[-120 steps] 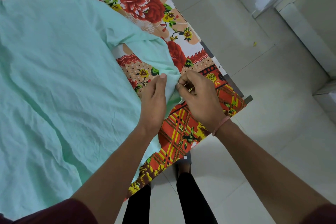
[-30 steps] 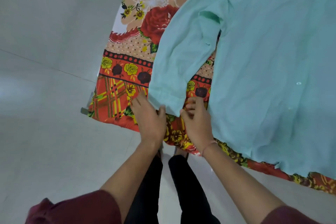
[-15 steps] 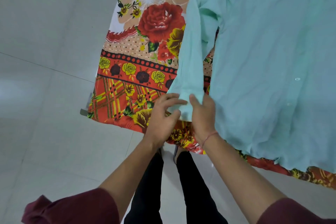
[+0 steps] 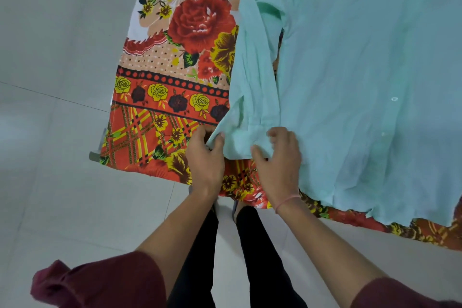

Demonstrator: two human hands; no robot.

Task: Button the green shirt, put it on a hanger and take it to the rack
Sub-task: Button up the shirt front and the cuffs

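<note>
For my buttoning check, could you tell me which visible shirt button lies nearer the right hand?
The fainter button, lower in the picture and about level with the right hand; the brighter button sits farther up the green shirt.

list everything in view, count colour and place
shirt: one, pale green, spread on the cloth, right
sleeve: one, pale green, along the shirt's left side, cuff at the near edge
buttons: two visible, white, on the shirt front
cloth: one, red and yellow floral, over the table
table: one, grey corner showing, near left
floor: pale grey tiles, left and below
wrist band: one, pink, right wrist
legs: two, black trousers, bottom centre
left hand: one, pinches the cuff's left edge
right hand: one, grips the cuff's right side
</note>
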